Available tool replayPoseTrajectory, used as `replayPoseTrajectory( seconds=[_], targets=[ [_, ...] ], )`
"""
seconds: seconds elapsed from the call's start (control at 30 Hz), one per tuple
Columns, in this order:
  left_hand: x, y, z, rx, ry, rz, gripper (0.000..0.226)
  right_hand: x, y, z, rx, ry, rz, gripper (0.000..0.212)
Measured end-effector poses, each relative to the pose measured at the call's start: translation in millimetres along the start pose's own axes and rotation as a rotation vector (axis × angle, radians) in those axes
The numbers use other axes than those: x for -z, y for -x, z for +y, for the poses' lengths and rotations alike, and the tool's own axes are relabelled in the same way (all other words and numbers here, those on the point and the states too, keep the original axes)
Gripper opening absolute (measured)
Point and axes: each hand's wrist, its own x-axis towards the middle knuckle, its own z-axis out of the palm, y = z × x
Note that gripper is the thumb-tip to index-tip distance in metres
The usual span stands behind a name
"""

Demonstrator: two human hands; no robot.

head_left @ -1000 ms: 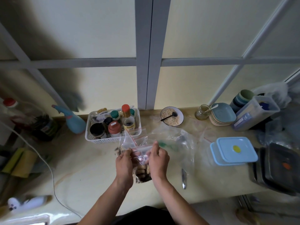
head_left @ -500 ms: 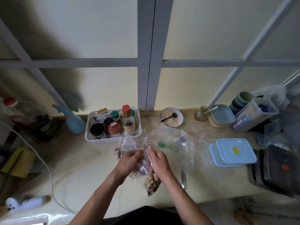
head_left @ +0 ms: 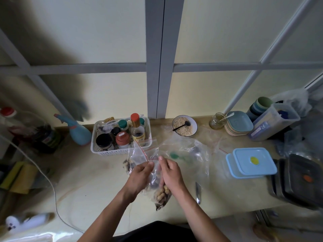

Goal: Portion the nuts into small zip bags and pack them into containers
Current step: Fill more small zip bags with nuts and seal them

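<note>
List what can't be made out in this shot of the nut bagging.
Head view only:
- Zip bag: whether its seal is closed, hidden by the left hand and right hand.
- Blue container: contents, hidden by its lid.
- Dark trays: cut off by the right edge.
- Basket bottle labels: too small.

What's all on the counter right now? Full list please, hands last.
zip bag of nuts: one, clear, held at the front edge
large plastic bag: one, clear, centre
white basket: one, holding jars and bottles, back centre
bowl: one, white, with a black spoon
lidded containers: two, light blue, stacked at right
spray bottle: one, blue, back left
left hand: grips the bag
right hand: pinches the bag's top
</note>
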Motion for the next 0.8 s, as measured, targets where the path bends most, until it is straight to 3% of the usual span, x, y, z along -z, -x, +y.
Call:
replayPoseTrajectory(
  seconds=[0.27, 0.47, 0.8],
  targets=[
    [-6.1, -3.3, 2.1, 0.001, 0.026, 0.020, 0.026, 4.9, -4.2, -2.0, 0.001, -0.012, -0.024, 0.038],
    [-5.3, -11.5, -1.4, 0.039, -0.020, 0.011, 0.023, 5.9, -9.6, 2.0, 0.014, 0.028, -0.029, 0.019],
    [-3.9, -20.8, -3.2, 0.007, -0.020, -0.011, 0.024, 8.6, -11.8, 0.3, 0.039, 0.082, -0.024, 0.015]
  ],
)
